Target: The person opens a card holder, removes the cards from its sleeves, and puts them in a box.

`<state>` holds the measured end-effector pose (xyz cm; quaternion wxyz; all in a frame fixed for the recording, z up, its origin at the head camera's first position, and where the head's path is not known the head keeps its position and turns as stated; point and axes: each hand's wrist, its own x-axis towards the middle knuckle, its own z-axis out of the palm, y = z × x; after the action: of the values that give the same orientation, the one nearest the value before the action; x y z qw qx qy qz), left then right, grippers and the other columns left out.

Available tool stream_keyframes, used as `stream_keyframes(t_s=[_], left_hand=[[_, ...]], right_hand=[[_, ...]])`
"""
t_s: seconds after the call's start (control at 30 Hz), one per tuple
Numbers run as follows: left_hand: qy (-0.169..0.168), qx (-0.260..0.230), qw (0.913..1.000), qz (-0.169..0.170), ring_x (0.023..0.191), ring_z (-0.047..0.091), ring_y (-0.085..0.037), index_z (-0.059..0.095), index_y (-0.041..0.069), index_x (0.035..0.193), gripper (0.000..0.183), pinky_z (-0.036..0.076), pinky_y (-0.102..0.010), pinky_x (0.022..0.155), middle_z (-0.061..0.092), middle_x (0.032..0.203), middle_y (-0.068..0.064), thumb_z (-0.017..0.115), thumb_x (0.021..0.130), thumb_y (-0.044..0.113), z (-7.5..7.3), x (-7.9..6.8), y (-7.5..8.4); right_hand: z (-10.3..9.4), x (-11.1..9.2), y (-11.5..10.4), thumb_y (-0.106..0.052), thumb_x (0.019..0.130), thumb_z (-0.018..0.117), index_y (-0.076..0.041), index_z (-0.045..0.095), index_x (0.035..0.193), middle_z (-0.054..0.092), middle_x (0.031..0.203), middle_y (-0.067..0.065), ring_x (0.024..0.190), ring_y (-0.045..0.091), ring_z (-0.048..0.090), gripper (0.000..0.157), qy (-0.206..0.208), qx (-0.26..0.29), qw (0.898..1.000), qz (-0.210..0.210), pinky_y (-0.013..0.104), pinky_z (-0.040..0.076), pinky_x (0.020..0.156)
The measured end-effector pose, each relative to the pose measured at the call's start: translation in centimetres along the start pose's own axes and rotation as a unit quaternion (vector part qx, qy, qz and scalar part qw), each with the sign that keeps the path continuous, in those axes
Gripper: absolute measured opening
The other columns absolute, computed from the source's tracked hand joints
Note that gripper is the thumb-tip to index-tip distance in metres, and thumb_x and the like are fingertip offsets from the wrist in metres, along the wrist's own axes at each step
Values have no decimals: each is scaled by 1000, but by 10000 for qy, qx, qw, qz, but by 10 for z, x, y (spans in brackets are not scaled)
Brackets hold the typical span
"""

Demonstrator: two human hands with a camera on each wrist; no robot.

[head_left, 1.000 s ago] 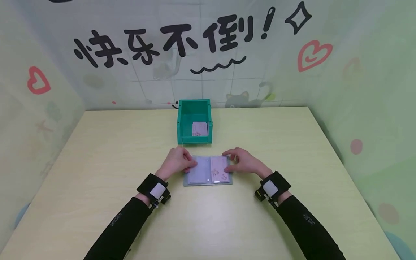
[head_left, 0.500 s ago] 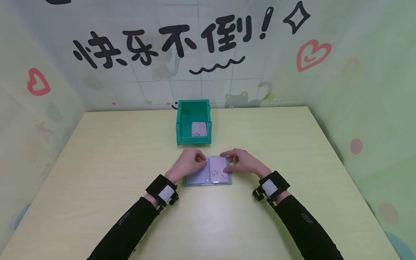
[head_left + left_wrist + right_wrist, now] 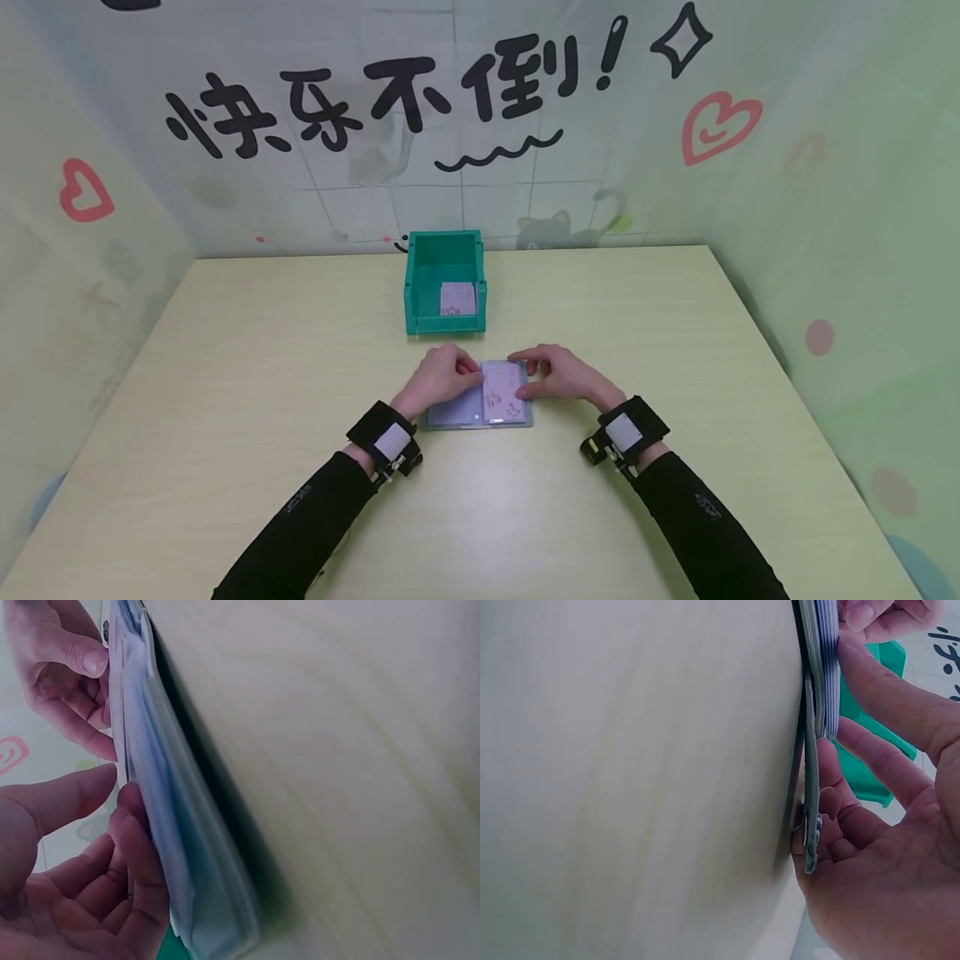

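A small card album [image 3: 456, 412] with clear sleeves lies spread out on the table, a pink patterned card [image 3: 504, 398] showing in its right-hand page. Over the middle of the album is my left hand [image 3: 444, 377], thumb and index finger close together at the card's left edge. From the left wrist view [image 3: 82, 877] I cannot tell whether they pinch the card or its sleeve. My right hand [image 3: 564, 373] holds the album's right side, thumb on the page and index finger at the top edge. In the right wrist view the stacked pages [image 3: 826, 675] show edge-on beside the thumb.
Just behind the album stands a green open-topped bin [image 3: 446, 325] with a pink card [image 3: 457, 298] in it. The pale wooden table [image 3: 262, 350] meets printed fabric walls at the back and both sides.
My left hand has slid right, from the album's left page to the left edge of the pink card. My right hand has stayed nearly still on the right side.
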<state>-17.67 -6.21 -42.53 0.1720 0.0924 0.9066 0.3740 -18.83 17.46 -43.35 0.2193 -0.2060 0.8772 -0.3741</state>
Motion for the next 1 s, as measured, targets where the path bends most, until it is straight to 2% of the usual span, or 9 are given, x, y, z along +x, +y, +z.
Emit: stream_keyframes(t_s=[0.43,0.73,1.0], left_hand=[[-237,-514,9969,-541,82,59,-19,77,4,101,23,42,-24,65,74,99,-10,71,94,25,-1,1,1],[-432,-568,9955,-627,84,56,-20,78,5,101,23,40,-26,68,73,97,-8,69,96,26,-3,3,3],[-430,-834,9936,-633,86,59,-19,79,6,101,20,40,-27,72,77,93,-6,68,96,22,-6,7,0]], right_hand=[[3,2,-3,-19,85,81,-7,63,135,56,94,8,86,20,46,55,51,-35,9998,191,29,35,71],[4,3,0,-21,85,82,-8,63,136,55,94,7,89,21,47,56,105,-111,9995,276,29,36,73],[5,4,-3,-24,85,82,-10,62,138,51,93,7,90,21,46,58,141,-247,9992,290,28,36,73]])
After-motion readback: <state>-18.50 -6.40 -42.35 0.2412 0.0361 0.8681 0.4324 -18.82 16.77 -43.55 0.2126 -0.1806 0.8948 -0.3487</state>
